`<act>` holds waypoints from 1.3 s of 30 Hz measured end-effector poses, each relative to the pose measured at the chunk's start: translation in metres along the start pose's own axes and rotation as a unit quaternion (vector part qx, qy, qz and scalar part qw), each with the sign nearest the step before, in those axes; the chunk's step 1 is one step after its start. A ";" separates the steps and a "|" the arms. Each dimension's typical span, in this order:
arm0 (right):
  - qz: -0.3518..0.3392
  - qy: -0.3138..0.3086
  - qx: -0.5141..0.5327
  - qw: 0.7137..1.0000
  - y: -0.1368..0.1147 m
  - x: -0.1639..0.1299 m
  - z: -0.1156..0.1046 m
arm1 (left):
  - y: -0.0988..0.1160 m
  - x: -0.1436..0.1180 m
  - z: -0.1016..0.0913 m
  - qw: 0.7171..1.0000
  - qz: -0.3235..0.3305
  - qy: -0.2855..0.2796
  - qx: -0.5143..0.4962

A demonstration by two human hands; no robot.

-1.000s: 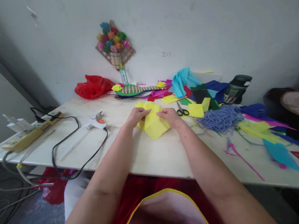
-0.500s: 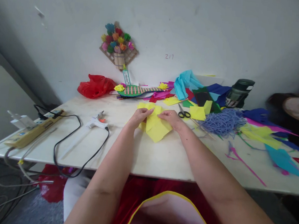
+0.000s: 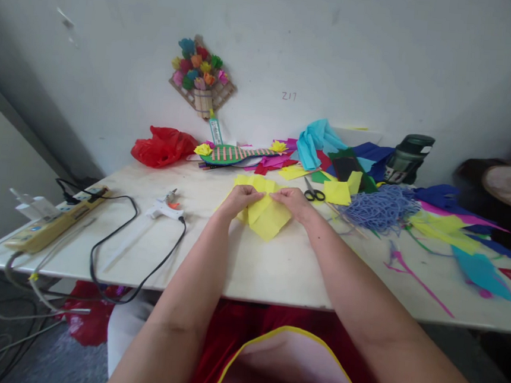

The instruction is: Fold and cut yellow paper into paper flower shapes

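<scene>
Both my hands rest on a stack of yellow paper sheets [image 3: 267,218] in the middle of the white table [image 3: 276,265]. My left hand [image 3: 240,198] pinches the sheets from the left, fingers curled over the top edge. My right hand [image 3: 294,201] pinches them from the right, and the fingertips of the two hands nearly meet. The paper's lower corner points toward me, and more yellow paper [image 3: 256,182] shows behind my hands.
Black scissors [image 3: 313,192] lie just right of my hands. A glue gun [image 3: 163,209] with a black cord and a power strip [image 3: 51,222] sit at left. Coloured paper scraps [image 3: 458,230], blue yarn [image 3: 382,207], a dark green bottle [image 3: 405,159] and a red bag [image 3: 163,146] crowd the back and right.
My fingertips have drawn closer together over the yellow paper, bunching its top edge a little. The view has shifted slightly.
</scene>
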State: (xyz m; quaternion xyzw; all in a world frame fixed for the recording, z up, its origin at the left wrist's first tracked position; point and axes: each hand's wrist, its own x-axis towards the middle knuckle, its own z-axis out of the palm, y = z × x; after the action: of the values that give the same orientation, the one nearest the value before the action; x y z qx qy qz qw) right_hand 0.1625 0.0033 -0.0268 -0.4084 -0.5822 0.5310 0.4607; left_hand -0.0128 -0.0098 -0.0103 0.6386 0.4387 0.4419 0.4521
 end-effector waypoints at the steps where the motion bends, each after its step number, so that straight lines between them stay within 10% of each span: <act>1: -0.005 0.005 -0.001 1.000 0.000 0.000 0.000 | 0.000 0.000 0.000 1.000 -0.004 -0.006 -0.003; 8: -0.022 0.012 0.005 1.000 0.000 0.001 0.001 | 0.000 -0.003 0.000 0.998 -0.037 -0.052 0.004; 18: 0.032 -0.045 0.117 0.992 -0.003 0.002 -0.006 | -0.013 0.015 -0.007 0.970 0.011 0.170 -0.175; 27: 0.068 -0.158 0.130 0.976 -0.010 -0.006 0.007 | -0.011 0.015 0.001 0.946 0.038 0.217 -0.237; 39: 0.028 -0.003 0.120 0.992 0.002 0.001 0.021 | -0.012 0.014 0.017 0.945 0.053 0.189 -0.263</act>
State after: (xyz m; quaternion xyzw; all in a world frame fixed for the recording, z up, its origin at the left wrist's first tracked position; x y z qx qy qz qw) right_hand 0.1421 -0.0002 -0.0286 -0.3645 -0.5039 0.6112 0.4895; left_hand 0.0050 0.0027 -0.0230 0.4244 0.3496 0.6774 0.4887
